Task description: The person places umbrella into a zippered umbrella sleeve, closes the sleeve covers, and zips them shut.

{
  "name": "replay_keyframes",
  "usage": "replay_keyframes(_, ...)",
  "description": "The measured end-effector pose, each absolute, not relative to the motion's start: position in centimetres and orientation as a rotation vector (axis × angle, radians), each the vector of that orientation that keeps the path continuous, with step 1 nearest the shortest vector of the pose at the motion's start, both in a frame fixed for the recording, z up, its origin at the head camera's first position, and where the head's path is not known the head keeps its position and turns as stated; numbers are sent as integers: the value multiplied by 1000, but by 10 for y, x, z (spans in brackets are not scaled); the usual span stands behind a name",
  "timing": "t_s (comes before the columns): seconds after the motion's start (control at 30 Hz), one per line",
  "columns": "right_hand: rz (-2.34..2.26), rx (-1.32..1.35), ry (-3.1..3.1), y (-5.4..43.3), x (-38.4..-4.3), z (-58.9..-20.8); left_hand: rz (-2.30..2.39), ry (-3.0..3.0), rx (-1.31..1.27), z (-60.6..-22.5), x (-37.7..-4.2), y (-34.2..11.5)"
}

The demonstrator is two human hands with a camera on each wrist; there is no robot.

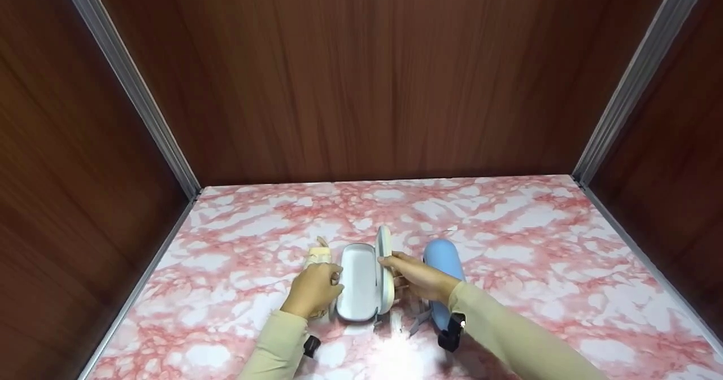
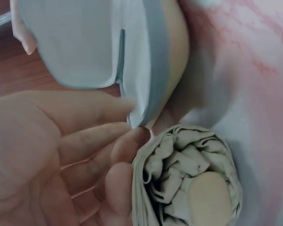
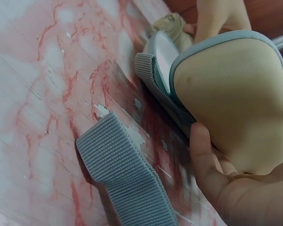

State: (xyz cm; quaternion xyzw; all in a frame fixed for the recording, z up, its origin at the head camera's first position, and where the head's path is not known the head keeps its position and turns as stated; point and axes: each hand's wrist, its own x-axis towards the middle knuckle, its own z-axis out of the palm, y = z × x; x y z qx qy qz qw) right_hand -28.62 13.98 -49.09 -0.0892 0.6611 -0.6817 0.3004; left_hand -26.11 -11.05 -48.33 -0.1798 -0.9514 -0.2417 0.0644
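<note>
An oblong hard case (image 1: 357,282) stands open in the middle of the table. Its lining is white, its outside cream with grey-blue trim. The left hand (image 1: 312,289) pinches the near rim of the case's lower half (image 2: 153,66) between thumb and fingers. On the other side, the right hand (image 1: 419,278) grips the upright lid (image 3: 236,89), thumb at its edge and fingers behind. Against the left hand's fingers lies a rolled bundle of pleated beige cloth (image 2: 184,160) with a rounded cream end, like a folding umbrella. The left hand partly hides it in the head view.
A closed-looking blue oblong case (image 1: 443,257) lies right of the open one, partly under the right forearm. A ribbed grey strap (image 3: 125,169) lies beside it. Brown wood-grain panels (image 1: 361,81) enclose the pink-and-white marbled table (image 1: 226,346) at the back and sides.
</note>
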Motion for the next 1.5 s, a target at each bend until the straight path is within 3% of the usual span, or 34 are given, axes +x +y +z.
replay_keyframes(0.57, -1846, -232, 1718, 138, -287, -489, -1058, -2881, -196, -473, -263, -148)
replay_keyframes(1.0, -1840, -252, 1718, 138, -285, -488, -1037, -3028, 31, -477, -259, -154)
replay_keyframes(1.5, -1817, -250, 1746, 140, -283, -488, -1230, -3024, 25, -485, -257, -154)
